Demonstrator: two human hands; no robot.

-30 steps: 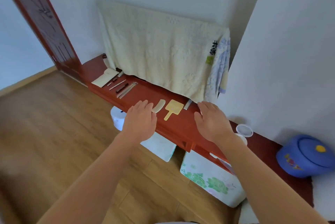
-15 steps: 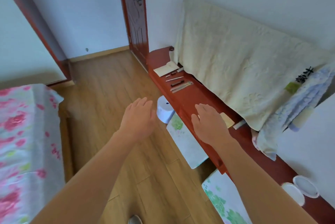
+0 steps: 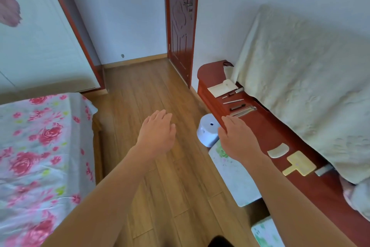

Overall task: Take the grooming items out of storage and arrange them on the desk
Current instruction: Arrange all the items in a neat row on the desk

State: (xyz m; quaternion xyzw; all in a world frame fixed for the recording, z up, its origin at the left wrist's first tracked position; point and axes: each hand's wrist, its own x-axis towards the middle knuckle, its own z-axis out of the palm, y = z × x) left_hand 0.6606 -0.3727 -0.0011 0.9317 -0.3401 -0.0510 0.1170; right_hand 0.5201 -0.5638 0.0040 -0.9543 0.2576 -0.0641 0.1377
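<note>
Both hands are empty, fingers straight and close together: left hand [image 3: 158,132] over the floor, right hand [image 3: 238,138] by the desk's [image 3: 266,130] front edge. Comb [image 3: 278,150] and mirror [image 3: 299,163] lie mid-desk, thin tools [image 3: 237,106] toward its far end — a careless sweep could knock those off the edge.

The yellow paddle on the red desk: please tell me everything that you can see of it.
The yellow paddle is flat, pale yellow and looks like plastic. It has a squarish head with rounded corners and a short handle that points toward the front edge of the desk. It lies flat there, between a cream comb and a small grey item. Only the desk seems to touch it. Whether it is a mirror or a brush cannot be told.
</note>
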